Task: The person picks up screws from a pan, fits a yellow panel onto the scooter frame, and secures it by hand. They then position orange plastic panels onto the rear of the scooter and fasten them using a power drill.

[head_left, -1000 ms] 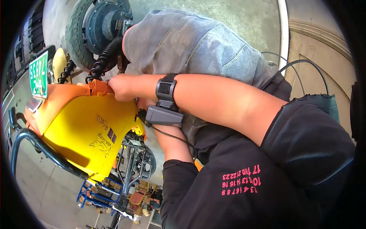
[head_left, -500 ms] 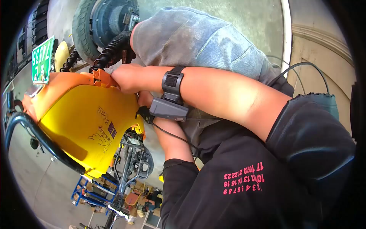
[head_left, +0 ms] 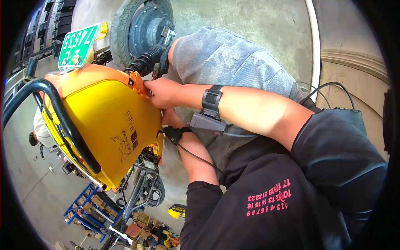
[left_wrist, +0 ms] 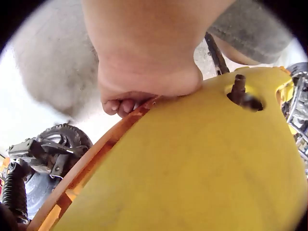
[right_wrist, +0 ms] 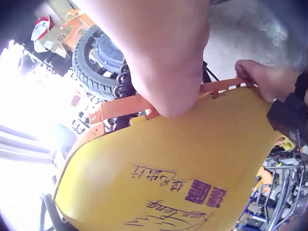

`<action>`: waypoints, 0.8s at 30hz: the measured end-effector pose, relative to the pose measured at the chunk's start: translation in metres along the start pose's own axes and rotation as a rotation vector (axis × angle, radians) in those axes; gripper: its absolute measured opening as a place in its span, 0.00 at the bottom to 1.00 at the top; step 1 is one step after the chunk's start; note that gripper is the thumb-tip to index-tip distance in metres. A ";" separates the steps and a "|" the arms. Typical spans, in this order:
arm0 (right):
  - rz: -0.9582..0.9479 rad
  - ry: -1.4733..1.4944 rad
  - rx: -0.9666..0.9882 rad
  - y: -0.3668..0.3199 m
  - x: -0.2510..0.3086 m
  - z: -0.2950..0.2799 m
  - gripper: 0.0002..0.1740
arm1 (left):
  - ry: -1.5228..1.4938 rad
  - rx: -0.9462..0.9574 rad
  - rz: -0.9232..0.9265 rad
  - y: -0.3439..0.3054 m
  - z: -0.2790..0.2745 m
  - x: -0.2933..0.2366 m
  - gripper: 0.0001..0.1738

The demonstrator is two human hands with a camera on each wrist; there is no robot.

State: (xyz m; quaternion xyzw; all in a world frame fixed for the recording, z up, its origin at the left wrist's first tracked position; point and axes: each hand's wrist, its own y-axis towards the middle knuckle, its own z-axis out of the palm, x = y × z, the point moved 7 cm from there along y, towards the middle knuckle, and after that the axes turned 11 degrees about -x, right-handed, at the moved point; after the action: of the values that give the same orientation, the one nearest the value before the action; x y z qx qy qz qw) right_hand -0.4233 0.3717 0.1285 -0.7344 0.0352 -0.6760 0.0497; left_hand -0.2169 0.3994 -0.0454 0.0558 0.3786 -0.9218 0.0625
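Observation:
In the head view a large yellow body panel (head_left: 104,121) of an electric scooter has an orange trim strip (head_left: 135,81) along its edge. My right hand (head_left: 162,92) grips this strip, its fist at the edge and the fingertips hidden. In the right wrist view the strip's left end stands a little off the panel. Further along the same edge, my left hand (head_left: 171,118) holds the strip. Curled fingers (left_wrist: 119,107) at the orange edge show in the left wrist view, close to a hole in the panel with a dark stub (left_wrist: 238,85).
Behind the panel are the rear wheel (head_left: 146,31), a black shock absorber (head_left: 146,58) and a green number plate (head_left: 78,45). A dark tube handle (head_left: 68,114) curves along the panel's left. Blue racks (head_left: 85,210) and a bent-over person (head_left: 43,129) lie beyond.
The head view has shifted, so panel, plate and wheel sit further right. Both hands stay along the trim edge. A person has come into view at the left.

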 end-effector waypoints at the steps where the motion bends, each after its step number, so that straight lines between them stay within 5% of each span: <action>1: -0.008 -0.004 0.001 -0.002 0.003 -0.002 0.16 | -0.005 0.008 -0.003 0.002 0.001 -0.001 0.11; 4: -0.016 -0.067 0.011 -0.001 0.006 -0.005 0.18 | -0.031 0.045 -0.022 0.025 -0.005 -0.011 0.10; 10: 0.085 0.544 -0.292 0.001 -0.010 -0.001 0.30 | -0.065 0.062 -0.032 0.054 -0.015 -0.029 0.10; 16: 0.029 0.602 -0.370 -0.019 0.022 -0.024 0.25 | -0.124 -0.042 0.007 0.006 0.015 0.002 0.16; 20: 0.169 0.689 -0.267 -0.025 0.025 -0.026 0.20 | -0.135 -0.105 0.019 -0.024 0.027 0.017 0.20; 24: 0.052 0.767 -0.360 -0.010 0.012 -0.020 0.19 | -0.154 -0.160 0.030 -0.025 0.020 0.015 0.22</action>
State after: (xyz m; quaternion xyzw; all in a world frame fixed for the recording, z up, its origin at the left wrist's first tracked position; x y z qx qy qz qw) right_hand -0.4428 0.3792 0.1436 -0.4257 0.1871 -0.8818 -0.0792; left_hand -0.2370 0.4022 -0.0163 -0.0147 0.4440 -0.8892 0.1095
